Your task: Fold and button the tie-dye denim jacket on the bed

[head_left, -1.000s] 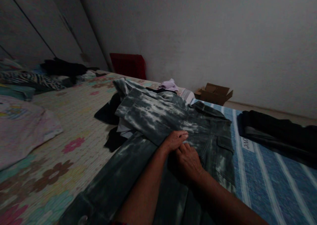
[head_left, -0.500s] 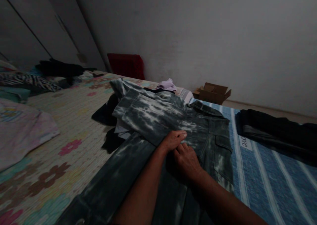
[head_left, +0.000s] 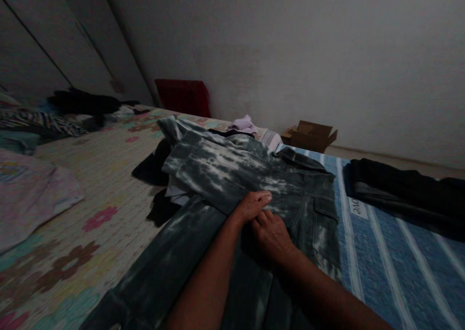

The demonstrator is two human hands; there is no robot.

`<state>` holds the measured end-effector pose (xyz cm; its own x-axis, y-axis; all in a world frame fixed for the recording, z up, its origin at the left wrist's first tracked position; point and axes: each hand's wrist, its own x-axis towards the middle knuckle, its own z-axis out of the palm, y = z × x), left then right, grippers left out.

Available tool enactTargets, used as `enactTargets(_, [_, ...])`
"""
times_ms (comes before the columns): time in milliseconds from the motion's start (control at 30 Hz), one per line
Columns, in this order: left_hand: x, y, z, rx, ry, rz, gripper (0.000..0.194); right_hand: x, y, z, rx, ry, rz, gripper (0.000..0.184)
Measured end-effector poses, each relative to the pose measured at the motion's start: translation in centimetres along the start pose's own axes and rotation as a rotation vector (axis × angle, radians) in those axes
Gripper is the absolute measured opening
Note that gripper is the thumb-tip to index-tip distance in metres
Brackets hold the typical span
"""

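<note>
A dark grey-green denim jacket [head_left: 221, 167] with whitish tie-dye blotches lies spread over the bed, its collar toward the far side and a chest pocket on the right. One sleeve is folded across its body; another stretches toward the lower left. My left hand [head_left: 252, 206] is closed on the jacket cloth near the middle, its fingers pointing right. Just below and touching it, my right hand [head_left: 272, 233] has its fingers curled into the same cloth. The fingertips of both hands are partly hidden.
Dark folded clothes [head_left: 403, 189] lie on the blue striped cover [head_left: 366, 252] at right. A pink garment [head_left: 32, 194] and a clothes pile [head_left: 83, 104] are at left on the flowered bedding [head_left: 105, 175]. Behind stand a cardboard box [head_left: 308, 137] and a red object [head_left: 183, 97].
The view has shifted very slightly, so things sit a little further left. Both hands keep the same place on the jacket.
</note>
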<state>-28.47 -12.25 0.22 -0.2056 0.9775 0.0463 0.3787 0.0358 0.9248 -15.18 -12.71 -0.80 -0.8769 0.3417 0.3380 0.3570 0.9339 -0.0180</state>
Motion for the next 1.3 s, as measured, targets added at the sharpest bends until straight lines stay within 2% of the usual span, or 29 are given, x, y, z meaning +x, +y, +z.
enactTargets(267, [-0.2,0.4,0.0,-0.005,0.000,-0.001,0.042,-0.6,-0.5,-1.0,0.016,-0.070,-0.026,0.018])
enactTargets(433, [-0.3,0.4,0.1,0.065,-0.002,0.018,0.040,-1.2,-0.2,-1.6,0.034,-0.119,-0.027,0.014])
enactTargets(567, [-0.3,0.0,0.6,0.213,0.012,0.091,0.035,-2.0,0.1,-1.8,0.017,-0.117,0.001,0.010])
enactTargets(700, [-0.7,-0.4,1.3,0.463,0.003,0.146,0.038,-2.9,0.3,-2.1,0.021,-0.089,-0.005,0.009])
enactTargets(900, [-1.5,0.2,2.0,0.798,-0.087,0.104,0.047,-3.6,0.9,-2.6,0.062,-0.042,0.013,0.009])
enactTargets(1167, [-1.5,0.8,2.3,0.919,-0.130,0.056,0.053,-3.5,1.5,-2.7,0.052,-0.045,0.029,0.012])
enactTargets(1300, [-1.6,1.1,2.2,0.926,-0.132,0.050,0.054,-3.3,1.5,-3.4,0.059,-0.114,0.026,0.015])
